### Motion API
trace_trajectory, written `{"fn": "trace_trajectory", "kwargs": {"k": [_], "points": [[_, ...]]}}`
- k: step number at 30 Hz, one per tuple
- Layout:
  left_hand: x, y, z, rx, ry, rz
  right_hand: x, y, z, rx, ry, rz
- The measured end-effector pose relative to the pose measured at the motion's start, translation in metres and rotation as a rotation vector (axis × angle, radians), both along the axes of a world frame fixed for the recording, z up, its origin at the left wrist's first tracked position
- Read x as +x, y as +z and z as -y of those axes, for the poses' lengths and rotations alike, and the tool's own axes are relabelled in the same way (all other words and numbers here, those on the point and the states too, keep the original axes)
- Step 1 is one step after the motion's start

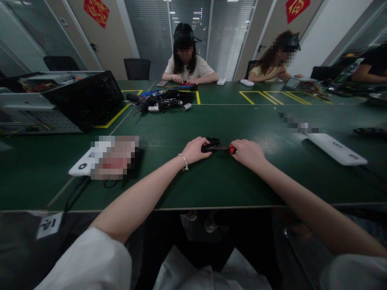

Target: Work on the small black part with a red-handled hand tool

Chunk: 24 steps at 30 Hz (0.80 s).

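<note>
Head cam: on your green table, left hand fingers curl onto a black bit; right hand fingers wrap a tool's red end, tip right at the bit. Bit's probably light, maybe floppy, so pinch its left edge. Tool looks stiff, slim. Smooth white box right, tangled cables far left.

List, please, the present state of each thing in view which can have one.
Left hand: closed on the black item.
Right hand: closed around the red-handled tool.
Black item: held; exact kind unclear.
Red-handled tool: held, reaching to the black item.
Cable pile: tangled.
Right white device: lying flat, cable attached.
Left white device: partly blurred out.
Computer case: wires exposed.
Left door: appears closed.
</note>
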<state>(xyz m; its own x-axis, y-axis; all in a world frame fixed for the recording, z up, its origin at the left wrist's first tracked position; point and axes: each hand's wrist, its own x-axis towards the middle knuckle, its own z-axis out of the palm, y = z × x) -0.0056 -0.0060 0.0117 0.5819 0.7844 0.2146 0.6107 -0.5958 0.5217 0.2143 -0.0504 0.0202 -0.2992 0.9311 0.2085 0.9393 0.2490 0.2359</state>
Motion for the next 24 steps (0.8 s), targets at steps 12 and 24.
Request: {"fn": "trace_trajectory", "kwargs": {"k": [12,24], "points": [[0.0007,-0.0030,-0.0012,0.025,-0.002,0.014,0.0019,-0.0015,-0.0022,0.001,-0.008,0.005],[0.0003,-0.0028,-0.0018,0.017,-0.008,0.008,0.0008,0.0004,-0.0021,0.011,0.002,0.028]]}}
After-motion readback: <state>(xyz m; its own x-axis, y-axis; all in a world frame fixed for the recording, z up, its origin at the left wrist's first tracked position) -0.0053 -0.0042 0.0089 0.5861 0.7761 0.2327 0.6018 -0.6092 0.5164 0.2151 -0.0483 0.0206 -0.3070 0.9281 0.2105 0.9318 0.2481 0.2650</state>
